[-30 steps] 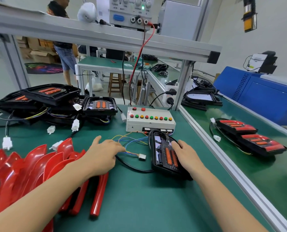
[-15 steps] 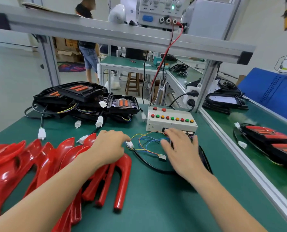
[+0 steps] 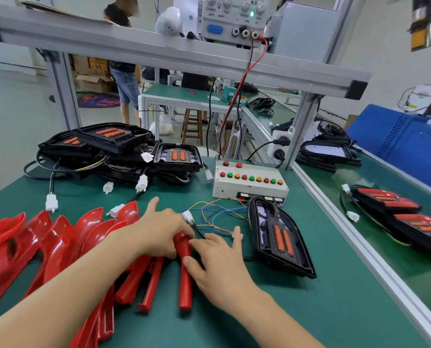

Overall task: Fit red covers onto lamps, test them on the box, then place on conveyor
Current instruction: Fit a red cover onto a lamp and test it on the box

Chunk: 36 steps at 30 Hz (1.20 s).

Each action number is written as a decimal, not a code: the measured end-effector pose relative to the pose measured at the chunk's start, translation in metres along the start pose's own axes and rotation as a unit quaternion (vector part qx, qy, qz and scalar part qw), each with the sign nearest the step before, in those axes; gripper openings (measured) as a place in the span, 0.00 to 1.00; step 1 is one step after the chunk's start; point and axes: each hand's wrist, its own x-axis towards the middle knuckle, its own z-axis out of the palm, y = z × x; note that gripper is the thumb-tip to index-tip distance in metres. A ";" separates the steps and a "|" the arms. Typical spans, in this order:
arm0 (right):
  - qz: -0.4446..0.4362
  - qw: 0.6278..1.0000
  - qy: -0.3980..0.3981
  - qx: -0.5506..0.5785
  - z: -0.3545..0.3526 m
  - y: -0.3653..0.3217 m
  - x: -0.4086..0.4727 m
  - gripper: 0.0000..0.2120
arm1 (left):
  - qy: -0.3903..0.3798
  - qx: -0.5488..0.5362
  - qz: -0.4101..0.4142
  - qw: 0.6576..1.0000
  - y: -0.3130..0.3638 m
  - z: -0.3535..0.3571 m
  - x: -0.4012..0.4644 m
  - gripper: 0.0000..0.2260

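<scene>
A black lamp point(image 3: 279, 237) with orange strips lies uncovered on the green table, just in front of the white test box point(image 3: 249, 182) with its row of coloured buttons. Coloured wires and a white connector point(image 3: 188, 216) lie between them. My left hand point(image 3: 159, 232) grips the top end of one red cover point(image 3: 184, 285), pulled out from the pile of red covers point(image 3: 58, 247) at the left. My right hand point(image 3: 214, 262) touches the same cover's long leg with its thumb, fingers fairly straight.
Several uncovered black lamps point(image 3: 109, 146) with cables are heaped at the back left. On the conveyor point(image 3: 398, 267) to the right lie two lamps with red covers point(image 3: 385, 199). An aluminium rail point(image 3: 347, 234) divides table and belt. A person stands beyond the bench.
My right hand has left the black lamp and come left onto the red cover. My left hand has drawn that cover out of the pile toward the middle.
</scene>
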 end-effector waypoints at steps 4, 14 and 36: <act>0.017 1.000 0.000 0.013 0.001 -0.002 -0.004 0.20 | 0.091 0.023 0.008 0.996 -0.004 -0.008 0.003 0.12; 0.052 0.960 0.038 0.273 -0.015 0.003 -0.002 0.15 | 0.343 -0.167 0.106 0.918 -0.003 -0.019 0.006 0.12; 0.111 0.897 0.127 0.408 -0.081 0.065 -0.016 0.08 | 0.450 -0.425 0.041 0.785 0.066 -0.041 0.053 0.19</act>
